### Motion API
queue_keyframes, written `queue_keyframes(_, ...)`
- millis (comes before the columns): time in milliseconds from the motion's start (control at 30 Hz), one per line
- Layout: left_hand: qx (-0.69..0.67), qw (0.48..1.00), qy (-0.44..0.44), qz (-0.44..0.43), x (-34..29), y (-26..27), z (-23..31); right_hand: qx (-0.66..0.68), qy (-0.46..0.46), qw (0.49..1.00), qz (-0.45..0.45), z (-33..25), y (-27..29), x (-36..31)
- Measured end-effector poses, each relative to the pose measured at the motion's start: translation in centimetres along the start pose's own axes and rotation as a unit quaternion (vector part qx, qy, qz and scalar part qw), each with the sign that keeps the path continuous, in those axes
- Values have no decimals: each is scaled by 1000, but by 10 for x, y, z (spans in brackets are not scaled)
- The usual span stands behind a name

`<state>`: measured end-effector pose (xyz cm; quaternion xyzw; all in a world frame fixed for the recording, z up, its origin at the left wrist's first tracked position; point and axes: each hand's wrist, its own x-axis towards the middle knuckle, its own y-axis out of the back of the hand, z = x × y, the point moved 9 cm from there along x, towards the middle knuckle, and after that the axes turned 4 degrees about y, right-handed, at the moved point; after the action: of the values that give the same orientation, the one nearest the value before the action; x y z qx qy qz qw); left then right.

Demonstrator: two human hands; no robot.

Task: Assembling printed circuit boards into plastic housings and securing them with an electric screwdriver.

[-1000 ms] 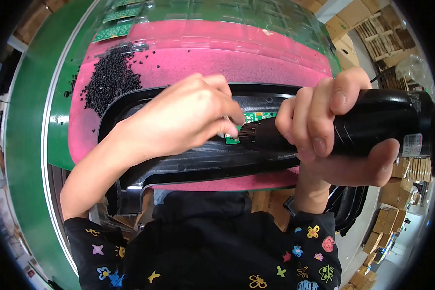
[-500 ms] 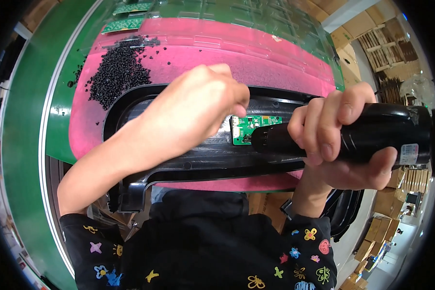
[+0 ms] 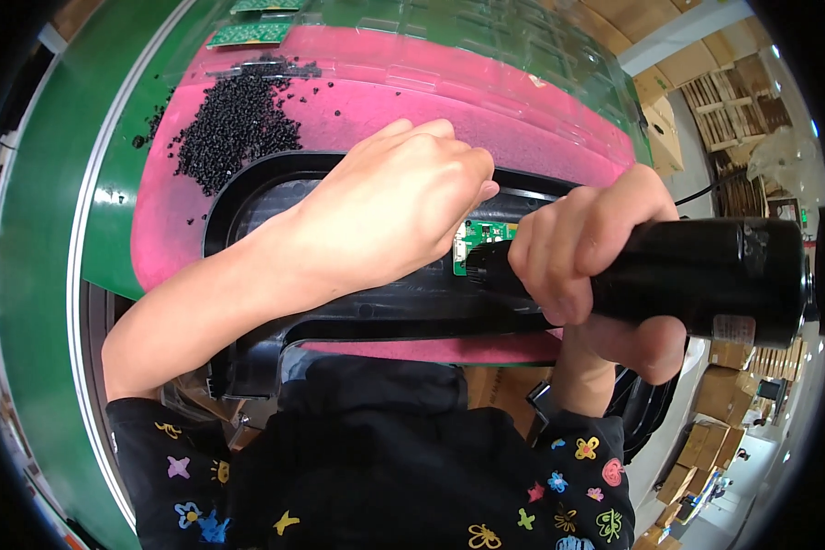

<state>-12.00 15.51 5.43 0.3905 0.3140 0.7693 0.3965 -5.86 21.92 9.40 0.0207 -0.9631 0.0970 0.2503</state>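
Note:
My right hand (image 3: 605,247) grips a black electric screwdriver (image 3: 706,275), held slanted with its nose over a green circuit board (image 3: 461,247). The driver's nose and my fingers cover much of that board, and the bit's tip cannot be made out. Beneath both hands lies a long black plastic housing (image 3: 385,307) with raised walls, and the board sits inside it. My left hand (image 3: 403,202) is closed beside the board, knuckles up. Its fingertips are turned away, so whatever they may hold is hidden.
A heap of small black screws (image 3: 234,128) lies on the pink mat (image 3: 156,238) at the far left. Clear plastic trays (image 3: 486,82) stand behind, with more green boards (image 3: 247,35) at their left end. Cardboard boxes (image 3: 715,403) are stacked off to the right.
The screwdriver in my right hand has moved left across the board, toward its left end. My left hand has shifted slightly right and stays closed. The whole view has shifted a little.

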Motion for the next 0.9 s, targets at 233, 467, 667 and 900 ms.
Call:
queue_keyframes(233, -65, 996, -55, 28, -6, -4, -4, -79, -112, 990, 15, 9, -3, -1)
queue_keyframes(467, -26, 992, -42, -117, -7, -21, 6, -13, 45, 996, 71, -14, 10, -6)
queue_keyframes(667, -133, 985, -97, -41, -3, -10, 14, 86, 161, 982, 47, -53, 28, -10)
queue_keyframes(900, -166, 980, -101, -41, 3, -3, 22, 102, 182, 977, 46, -68, 35, -10)
